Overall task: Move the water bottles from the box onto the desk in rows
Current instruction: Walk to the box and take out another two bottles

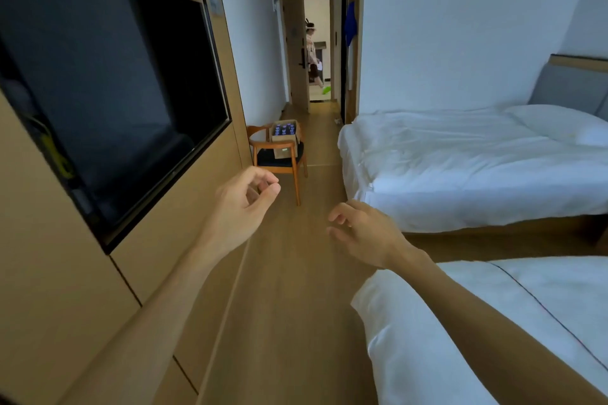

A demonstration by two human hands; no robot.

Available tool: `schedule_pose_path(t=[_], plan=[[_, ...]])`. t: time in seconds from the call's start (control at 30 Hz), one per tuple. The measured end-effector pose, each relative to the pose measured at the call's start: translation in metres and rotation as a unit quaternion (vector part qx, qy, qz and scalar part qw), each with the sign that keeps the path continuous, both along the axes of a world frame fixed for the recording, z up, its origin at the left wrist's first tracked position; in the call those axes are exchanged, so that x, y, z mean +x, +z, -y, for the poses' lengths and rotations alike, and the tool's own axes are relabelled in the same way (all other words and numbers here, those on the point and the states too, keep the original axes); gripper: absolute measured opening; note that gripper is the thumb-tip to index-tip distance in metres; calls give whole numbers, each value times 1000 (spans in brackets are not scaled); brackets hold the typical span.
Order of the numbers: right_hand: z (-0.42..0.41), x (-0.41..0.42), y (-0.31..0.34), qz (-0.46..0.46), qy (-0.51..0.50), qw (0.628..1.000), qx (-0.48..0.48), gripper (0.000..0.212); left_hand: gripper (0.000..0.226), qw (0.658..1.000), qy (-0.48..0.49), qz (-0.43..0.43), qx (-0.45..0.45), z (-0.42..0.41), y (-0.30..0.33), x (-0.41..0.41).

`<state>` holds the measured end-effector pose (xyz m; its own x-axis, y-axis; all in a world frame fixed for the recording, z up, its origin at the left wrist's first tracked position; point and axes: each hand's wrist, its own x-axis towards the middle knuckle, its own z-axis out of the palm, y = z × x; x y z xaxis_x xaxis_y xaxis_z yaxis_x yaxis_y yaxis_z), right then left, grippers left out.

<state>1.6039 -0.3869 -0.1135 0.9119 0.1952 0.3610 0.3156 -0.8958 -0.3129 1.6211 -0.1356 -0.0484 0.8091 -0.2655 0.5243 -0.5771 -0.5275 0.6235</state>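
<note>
Both hands reach forward at mid-height over the wooden floor (289,273), holding nothing. The left hand (241,204) has its fingers curled in, the thumb tip meeting the fingertips in an empty pinch. The right hand (362,233) is relaxed, its fingers loosely bent and spread a little, palm turned toward the left. The two hands are near each other but apart.

Well ahead of them, a cardboard box (285,139) sits on the seat of a wooden armchair (279,158) that stands against the left wall. The dark caps of the water bottles (283,129) show in the open top of the box; they are too small to count.

On the left, a large dark television (108,99) is set into a wood-panelled wall (59,289). On the right are two beds with white bedding: the near bed (493,332) under the right forearm, the far bed (477,161) beyond it, with a grey headboard (572,85). At the end of the corridor a door (296,49) stands open, and a person (312,52) is seen in the bright room past it.
</note>
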Motion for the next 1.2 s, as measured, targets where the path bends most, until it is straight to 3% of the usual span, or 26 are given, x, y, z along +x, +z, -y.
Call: schedule_pose_path(t=[0.6,1.2], plan=[[49,366,-11,-11,20,1000,-12,20,5,999,31,5,-20,35,-28,353],[117,726,-28,-19,-46,999,-3,29,4,1000,-18,-4,-5,109,-35,736]])
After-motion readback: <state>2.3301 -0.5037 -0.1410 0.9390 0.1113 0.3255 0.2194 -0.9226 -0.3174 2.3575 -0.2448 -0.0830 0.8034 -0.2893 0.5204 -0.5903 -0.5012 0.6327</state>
